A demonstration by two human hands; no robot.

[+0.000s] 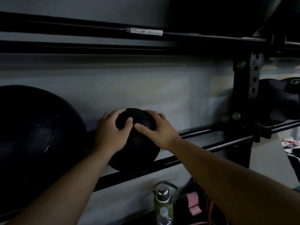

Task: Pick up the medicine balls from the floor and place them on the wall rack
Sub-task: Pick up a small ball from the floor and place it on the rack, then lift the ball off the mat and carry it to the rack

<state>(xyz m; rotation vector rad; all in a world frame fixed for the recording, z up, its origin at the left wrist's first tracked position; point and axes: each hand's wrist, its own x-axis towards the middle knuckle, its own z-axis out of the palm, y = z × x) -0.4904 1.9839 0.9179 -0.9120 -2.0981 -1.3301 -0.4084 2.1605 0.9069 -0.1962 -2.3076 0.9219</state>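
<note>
Left hand (112, 133) and right hand (159, 130) clasp medicine ball (138, 153) on dark rack rails (211, 149).

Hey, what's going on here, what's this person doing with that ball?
A person is setting a small black medicine ball on the wall rack, gripping it with the left hand and right hand, fingers curved over its top. The ball appears to sit on the lower rails already, just right of a larger black medicine ball. Neither hand has let go yet. A green water bottle stands below the rack.
</note>
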